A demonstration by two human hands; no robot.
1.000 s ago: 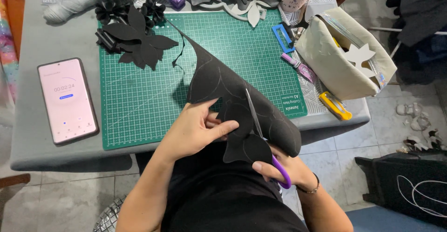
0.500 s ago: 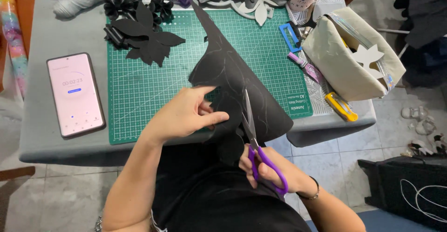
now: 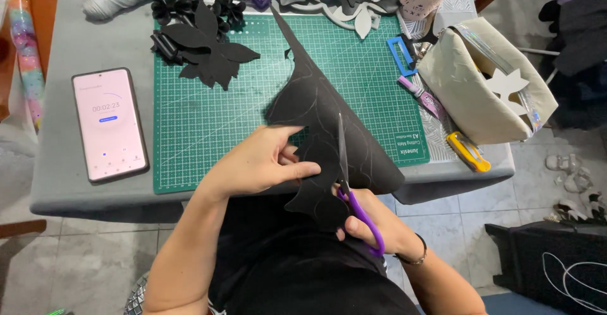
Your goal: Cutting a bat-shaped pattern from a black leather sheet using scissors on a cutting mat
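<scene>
Black foam sheet (image 3: pixel 329 109) lies half on the green cutting mat (image 3: pixel 208 119), its near end hanging off the table edge toward me; my left hand (image 3: pixel 262 163) pinches it by the scalloped cut edge, and my right hand (image 3: pixel 373 226) is closed in the purple scissors (image 3: pixel 354 195), blades up into the sheet. I judge the main risk is the blades wandering off the faint traced lines, since the sheet is floppy and only pinched at one spot. My left fingertips (image 3: pixel 310 171) sit just beside the blades, so a quick snip could nick them.
</scene>
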